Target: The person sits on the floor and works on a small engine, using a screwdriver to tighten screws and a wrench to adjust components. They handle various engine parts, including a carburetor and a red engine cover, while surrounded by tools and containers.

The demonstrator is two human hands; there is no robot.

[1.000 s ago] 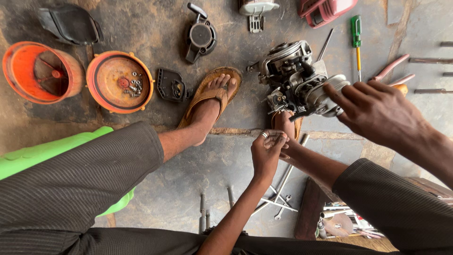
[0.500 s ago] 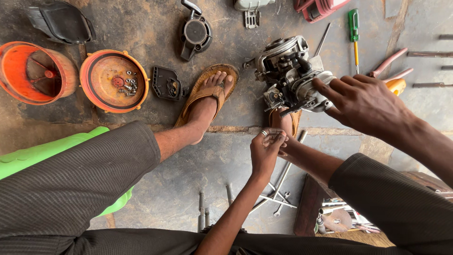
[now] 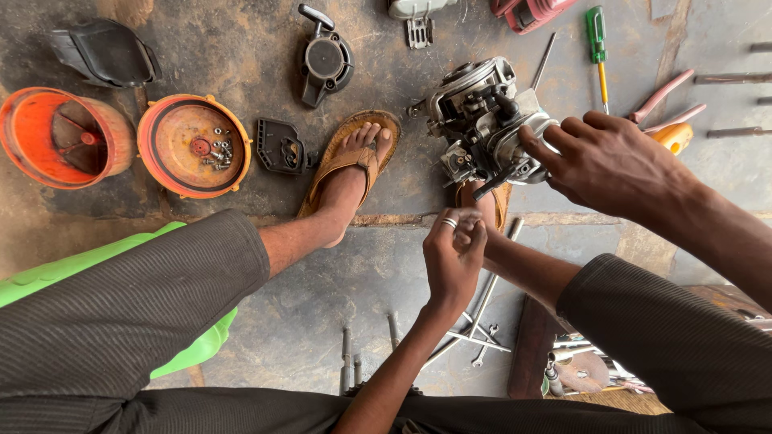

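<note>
On the concrete floor [image 3: 241, 48], far right, the small engine [image 3: 482, 120] rests; the right hand [image 3: 607, 161] grips its side, while the left hand [image 3: 453, 257], just nearer, pinches something too small to tell.

floor [image 3: 241, 48]: stained grey concrete, cracked seam | light: daylight

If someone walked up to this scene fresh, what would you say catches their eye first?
Most likely the small grey engine standing on the concrete floor at upper centre, with the right hand gripping its side and the left hand pinching something small just below it. Next, at far left, the two orange round housings, one holding loose screws, and the sandalled foot between them and the engine.
</note>
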